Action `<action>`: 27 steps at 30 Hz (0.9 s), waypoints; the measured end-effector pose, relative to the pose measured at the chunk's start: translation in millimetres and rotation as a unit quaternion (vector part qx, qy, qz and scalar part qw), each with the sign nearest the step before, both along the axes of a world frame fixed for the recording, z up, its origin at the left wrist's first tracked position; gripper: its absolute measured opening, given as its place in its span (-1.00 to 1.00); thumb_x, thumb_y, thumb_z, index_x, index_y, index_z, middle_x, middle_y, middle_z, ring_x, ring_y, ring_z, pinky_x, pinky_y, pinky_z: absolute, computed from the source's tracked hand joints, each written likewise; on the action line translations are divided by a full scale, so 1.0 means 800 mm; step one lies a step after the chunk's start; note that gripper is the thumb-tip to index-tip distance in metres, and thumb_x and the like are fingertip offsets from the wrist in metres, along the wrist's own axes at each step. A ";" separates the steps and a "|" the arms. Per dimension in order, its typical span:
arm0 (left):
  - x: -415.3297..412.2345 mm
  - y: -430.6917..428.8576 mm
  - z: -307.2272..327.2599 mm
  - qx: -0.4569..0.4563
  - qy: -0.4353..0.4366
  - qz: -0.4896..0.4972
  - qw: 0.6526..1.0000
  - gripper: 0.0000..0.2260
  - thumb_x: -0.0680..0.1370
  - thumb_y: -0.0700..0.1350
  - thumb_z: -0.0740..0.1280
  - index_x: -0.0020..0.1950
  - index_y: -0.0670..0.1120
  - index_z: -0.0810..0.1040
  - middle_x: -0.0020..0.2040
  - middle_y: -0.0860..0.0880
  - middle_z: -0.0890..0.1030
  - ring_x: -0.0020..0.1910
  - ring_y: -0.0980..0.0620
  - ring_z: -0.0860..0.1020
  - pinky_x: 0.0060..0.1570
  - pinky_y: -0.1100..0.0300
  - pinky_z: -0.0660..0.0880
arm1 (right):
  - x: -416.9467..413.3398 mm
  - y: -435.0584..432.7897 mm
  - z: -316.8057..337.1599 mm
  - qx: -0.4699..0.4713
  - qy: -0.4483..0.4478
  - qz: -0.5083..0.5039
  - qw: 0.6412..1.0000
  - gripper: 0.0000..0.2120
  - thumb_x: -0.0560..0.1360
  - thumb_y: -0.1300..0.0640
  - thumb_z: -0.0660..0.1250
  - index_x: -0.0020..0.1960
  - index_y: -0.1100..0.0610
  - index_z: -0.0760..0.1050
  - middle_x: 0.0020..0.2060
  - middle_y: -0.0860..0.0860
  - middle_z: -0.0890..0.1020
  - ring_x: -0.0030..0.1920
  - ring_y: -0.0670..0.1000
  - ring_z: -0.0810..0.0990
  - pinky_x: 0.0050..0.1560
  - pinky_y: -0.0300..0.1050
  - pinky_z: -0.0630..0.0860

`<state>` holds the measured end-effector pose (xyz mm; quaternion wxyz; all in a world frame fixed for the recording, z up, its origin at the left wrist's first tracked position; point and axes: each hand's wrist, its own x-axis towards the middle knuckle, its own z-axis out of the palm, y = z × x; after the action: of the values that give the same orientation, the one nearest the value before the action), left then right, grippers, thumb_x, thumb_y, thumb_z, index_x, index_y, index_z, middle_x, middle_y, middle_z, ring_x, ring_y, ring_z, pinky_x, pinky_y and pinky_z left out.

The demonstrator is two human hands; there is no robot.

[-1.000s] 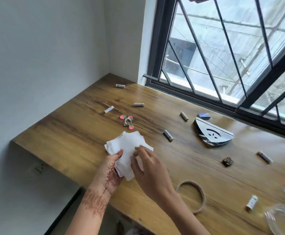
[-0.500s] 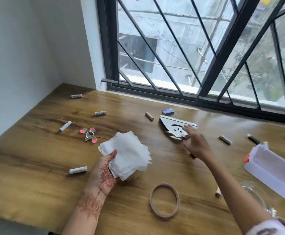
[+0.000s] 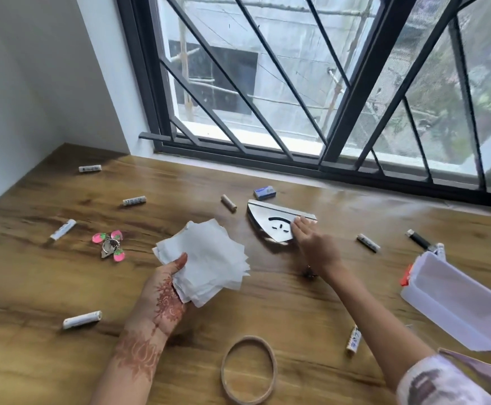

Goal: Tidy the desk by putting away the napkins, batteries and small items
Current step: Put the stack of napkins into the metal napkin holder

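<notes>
Napkins: loose stack, just above the table, pinched under the thumb of my left grip. Right grip left the stack within 1 s and now lies flat-fingered on the metal holder, grasping nothing. Judgement: holder gets loaded next. Batteries untouched.

On the desk, the napkins sit at the middle in the left hand. The napkin holder lies behind them to the right, with the right hand resting on its right end. A small box lies just behind the holder, toward the window. Four batteries and a key ring are spread over the left part. A band lies near the front edge, and a container at the far right.
</notes>
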<state>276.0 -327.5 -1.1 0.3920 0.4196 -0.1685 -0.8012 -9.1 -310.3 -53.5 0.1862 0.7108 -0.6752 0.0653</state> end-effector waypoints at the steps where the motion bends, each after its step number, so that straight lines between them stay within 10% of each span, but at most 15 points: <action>1: 0.000 0.001 -0.003 0.000 0.008 -0.001 1.000 -0.85 0.57 -0.19 0.18 0.02 -0.20 0.50 -0.31 -0.10 0.69 -0.37 -0.01 0.67 -0.52 0.18 0.55 | 0.001 0.000 0.002 -0.011 0.010 -0.003 1.000 -0.73 0.16 0.44 0.39 -0.15 0.32 0.63 -0.19 0.21 0.69 -0.22 0.16 0.69 -0.39 -0.03 0.59; 7: -0.002 0.009 -0.011 -0.016 0.037 -0.023 0.999 -0.81 0.56 -0.19 0.18 0.09 -0.17 0.54 -0.11 -0.11 0.70 -0.20 -0.04 0.68 -0.29 0.05 0.63 | 0.016 -0.005 0.034 -0.044 -0.141 -0.096 0.984 -0.83 0.24 0.41 0.46 -0.34 0.26 0.49 -0.58 0.16 0.53 -0.64 0.19 0.49 -0.67 -0.11 0.39; 19: -0.011 0.035 -0.004 -0.028 0.041 -0.040 0.998 -0.64 0.57 -0.21 0.16 -0.26 -0.13 0.71 -0.20 -0.09 0.71 -0.26 -0.02 0.68 -0.37 0.10 0.61 | 0.087 0.149 0.064 -0.119 -0.459 -0.206 0.856 -0.84 0.45 0.16 0.36 -0.26 0.17 0.64 -0.37 0.01 0.69 -0.36 -0.11 0.63 -0.30 -0.16 0.50; 24: -0.007 0.047 -0.012 -0.028 0.056 -0.053 0.997 -0.78 0.57 -0.20 0.16 0.16 -0.15 0.53 -0.06 -0.08 0.70 -0.15 -0.01 0.68 -0.29 0.10 0.62 | 0.118 0.197 0.047 -0.088 -0.471 -0.234 0.846 -0.83 0.44 0.18 0.37 -0.32 0.15 0.61 -0.41 -0.04 0.67 -0.37 -0.14 0.62 -0.26 -0.15 0.52; 27: -0.007 0.056 -0.014 -0.030 0.050 -0.054 0.997 -0.77 0.57 -0.20 0.17 0.05 -0.14 0.61 -0.14 -0.08 0.71 -0.20 -0.01 0.68 -0.36 0.11 0.61 | 0.132 0.214 0.042 -0.080 -0.471 -0.237 0.846 -0.83 0.44 0.22 0.36 -0.32 0.16 0.61 -0.41 -0.04 0.67 -0.35 -0.15 0.62 -0.31 -0.34 0.44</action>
<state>270.7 -282.6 -12.4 0.3683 0.3572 -0.1952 -0.8359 96.9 -138.9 -19.7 -0.0881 0.3953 -0.8222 0.4000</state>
